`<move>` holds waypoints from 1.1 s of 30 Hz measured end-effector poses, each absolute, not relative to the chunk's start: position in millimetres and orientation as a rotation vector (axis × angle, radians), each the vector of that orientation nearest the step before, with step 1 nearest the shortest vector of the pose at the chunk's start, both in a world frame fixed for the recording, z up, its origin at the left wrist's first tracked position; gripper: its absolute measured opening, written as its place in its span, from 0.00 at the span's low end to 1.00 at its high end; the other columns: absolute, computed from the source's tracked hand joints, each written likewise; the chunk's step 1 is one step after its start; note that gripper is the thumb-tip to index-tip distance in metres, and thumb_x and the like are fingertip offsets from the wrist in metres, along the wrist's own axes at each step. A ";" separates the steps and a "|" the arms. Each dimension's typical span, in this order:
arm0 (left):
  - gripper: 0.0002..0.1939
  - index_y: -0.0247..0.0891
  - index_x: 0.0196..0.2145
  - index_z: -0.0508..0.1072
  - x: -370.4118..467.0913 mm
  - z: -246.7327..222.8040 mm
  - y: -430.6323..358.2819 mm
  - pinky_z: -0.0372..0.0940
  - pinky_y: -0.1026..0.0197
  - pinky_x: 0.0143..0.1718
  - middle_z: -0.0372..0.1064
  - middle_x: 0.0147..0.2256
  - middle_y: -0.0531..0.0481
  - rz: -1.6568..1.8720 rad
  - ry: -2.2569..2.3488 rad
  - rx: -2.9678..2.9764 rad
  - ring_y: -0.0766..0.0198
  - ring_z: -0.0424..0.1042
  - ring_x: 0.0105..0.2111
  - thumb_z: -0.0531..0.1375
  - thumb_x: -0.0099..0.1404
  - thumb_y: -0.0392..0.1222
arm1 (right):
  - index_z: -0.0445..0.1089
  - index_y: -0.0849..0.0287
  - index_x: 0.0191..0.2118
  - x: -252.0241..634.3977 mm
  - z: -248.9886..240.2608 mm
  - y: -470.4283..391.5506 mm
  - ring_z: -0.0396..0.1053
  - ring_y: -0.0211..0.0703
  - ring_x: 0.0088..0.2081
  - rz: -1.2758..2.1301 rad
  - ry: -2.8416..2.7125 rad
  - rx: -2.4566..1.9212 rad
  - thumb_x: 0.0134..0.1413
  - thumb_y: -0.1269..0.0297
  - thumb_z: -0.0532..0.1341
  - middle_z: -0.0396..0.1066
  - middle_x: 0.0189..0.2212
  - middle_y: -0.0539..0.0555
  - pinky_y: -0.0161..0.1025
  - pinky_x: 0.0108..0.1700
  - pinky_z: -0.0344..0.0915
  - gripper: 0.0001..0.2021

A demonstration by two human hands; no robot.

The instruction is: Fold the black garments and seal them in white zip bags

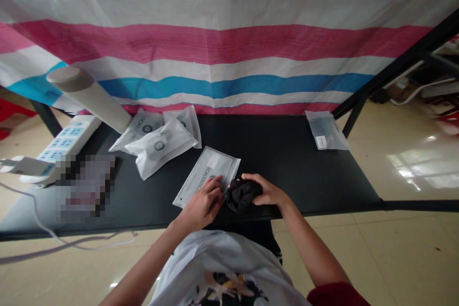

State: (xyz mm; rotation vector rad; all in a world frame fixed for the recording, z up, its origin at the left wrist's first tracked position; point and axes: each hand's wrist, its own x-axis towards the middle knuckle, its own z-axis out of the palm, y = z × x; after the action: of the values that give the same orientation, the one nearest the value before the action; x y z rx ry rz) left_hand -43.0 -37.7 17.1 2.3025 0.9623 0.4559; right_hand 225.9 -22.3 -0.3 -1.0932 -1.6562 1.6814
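Observation:
A flat frosted plastic bag [204, 172] with dark lettering lies on the black table [276, 153] in front of me. My left hand [207, 201] is at its lower right part, fingers curled against the plastic near its edge. Right beside it, my right hand [264, 190] grips a bundle of folded black cloth [242, 195] from the right side, close to the table's front edge. The bundle's left side meets the bag's right edge, near my left fingertips.
Filled frosted bags [163, 146] are piled at the back left, by a white cylinder [93, 98], a power strip [68, 146] and a pixelated object [89, 184]. Another frosted bag [326, 130] lies at the far right. A striped sheet [215, 43] hangs behind.

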 end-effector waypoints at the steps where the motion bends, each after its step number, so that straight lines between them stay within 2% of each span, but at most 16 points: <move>1: 0.06 0.39 0.36 0.66 -42.1 19.8 -37.0 0.53 0.46 0.64 0.66 0.43 0.43 0.467 0.970 2.310 0.53 0.59 0.60 0.51 0.66 0.32 | 0.69 0.57 0.54 221.8 4.3 -20.5 0.67 0.52 0.51 1.680 -1.721 -1.047 0.35 0.70 0.68 0.70 0.50 0.55 0.46 0.55 0.61 0.33; 3: 0.06 0.39 0.37 0.65 -39.8 25.4 -35.6 0.60 0.47 0.58 0.66 0.44 0.43 0.483 1.011 2.330 0.52 0.63 0.55 0.51 0.65 0.32 | 0.70 0.59 0.52 212.5 15.4 -15.8 0.69 0.51 0.48 1.682 -1.843 -0.929 0.36 0.71 0.67 0.72 0.47 0.54 0.43 0.53 0.63 0.29; 5: 0.05 0.39 0.37 0.64 -37.8 30.1 -33.9 0.65 0.49 0.49 0.65 0.43 0.43 0.489 1.088 2.333 0.52 0.66 0.47 0.51 0.65 0.33 | 0.69 0.59 0.52 203.9 26.7 -11.1 0.69 0.51 0.50 1.680 -1.917 -0.821 0.38 0.72 0.65 0.72 0.48 0.54 0.42 0.53 0.62 0.29; 8: 0.04 0.39 0.37 0.62 -35.8 33.1 -31.0 0.66 0.53 0.41 0.65 0.39 0.45 0.538 1.226 2.252 0.57 0.68 0.39 0.49 0.68 0.35 | 0.68 0.59 0.54 195.7 39.0 -7.2 0.67 0.52 0.55 1.633 -1.935 -0.773 0.38 0.75 0.64 0.69 0.55 0.57 0.42 0.55 0.60 0.31; 13: 0.06 0.40 0.38 0.61 -35.8 31.5 -25.4 0.65 0.59 0.36 0.63 0.37 0.48 0.651 1.430 2.109 0.61 0.70 0.34 0.46 0.71 0.38 | 0.69 0.60 0.50 191.7 43.1 -8.9 0.69 0.52 0.53 1.508 -1.923 -0.852 0.37 0.75 0.63 0.67 0.58 0.59 0.40 0.53 0.62 0.27; 16: 0.06 0.40 0.38 0.61 -38.1 32.4 -21.0 0.66 0.59 0.35 0.64 0.38 0.48 0.667 1.494 2.141 0.61 0.70 0.34 0.46 0.72 0.38 | 0.68 0.60 0.50 191.3 42.6 -11.0 0.70 0.52 0.52 1.453 -1.918 -0.896 0.37 0.75 0.63 0.68 0.57 0.59 0.39 0.52 0.62 0.27; 21: 0.08 0.40 0.43 0.63 -38.1 38.9 -16.3 0.67 0.56 0.43 0.64 0.49 0.43 0.551 1.322 2.417 0.58 0.70 0.43 0.47 0.71 0.34 | 0.68 0.57 0.52 188.8 49.7 -14.6 0.70 0.52 0.52 1.223 -2.086 -1.024 0.35 0.72 0.65 0.69 0.55 0.57 0.41 0.53 0.63 0.31; 23: 0.09 0.40 0.44 0.63 -35.8 42.5 -16.6 0.67 0.56 0.43 0.64 0.50 0.43 0.515 1.304 2.475 0.58 0.70 0.43 0.47 0.70 0.33 | 0.69 0.57 0.52 187.4 53.2 -14.9 0.70 0.53 0.51 1.118 -2.180 -1.106 0.35 0.70 0.65 0.71 0.53 0.58 0.43 0.53 0.63 0.31; 29: 0.07 0.39 0.39 0.63 -26.4 55.0 -21.3 0.66 0.62 0.35 0.67 0.42 0.47 0.653 1.435 2.434 0.63 0.70 0.36 0.47 0.72 0.37 | 0.67 0.58 0.56 188.1 45.2 -8.4 0.68 0.56 0.53 1.179 -2.238 -1.233 0.35 0.68 0.66 0.71 0.52 0.59 0.48 0.55 0.62 0.35; 33: 0.08 0.39 0.37 0.65 -18.1 58.6 -26.1 0.63 0.64 0.31 0.69 0.37 0.48 0.655 1.512 2.435 0.62 0.69 0.35 0.48 0.73 0.39 | 0.72 0.57 0.48 188.4 24.4 0.1 0.69 0.52 0.49 1.420 -1.955 -1.189 0.35 0.69 0.65 0.74 0.46 0.54 0.46 0.54 0.62 0.27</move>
State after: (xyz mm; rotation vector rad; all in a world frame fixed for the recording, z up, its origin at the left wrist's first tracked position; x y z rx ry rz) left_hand -18.1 -26.1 58.6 2.4353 1.5119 0.6554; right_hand 188.4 0.1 24.4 -1.1888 -1.9551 1.4201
